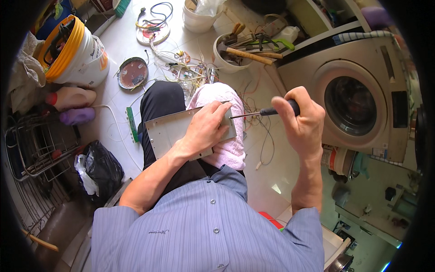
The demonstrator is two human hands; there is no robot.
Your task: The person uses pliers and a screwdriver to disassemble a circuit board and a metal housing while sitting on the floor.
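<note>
Across my lap lies a flat grey metal panel point(168, 132) with small holes along its edges. My left hand point(205, 124) rests over its right part, fingers closed on the far edge. In my right hand point(301, 119) is a screwdriver point(268, 111) with a dark handle, held almost level. Its tip touches the panel near the right edge; whether a screw sits there is too small to tell. Under the panel's right side, a pink towel point(229, 152) covers my right knee.
Tangled wires point(186, 68) and a round dark plate point(132, 72) lie on the floor ahead. A white bucket point(226, 63) holds hammers and other tools. A washing machine point(312, 68) stands at right. On the left are a yellow-rimmed bucket point(88, 65), a black bag point(103, 165) and a green circuit board point(132, 124).
</note>
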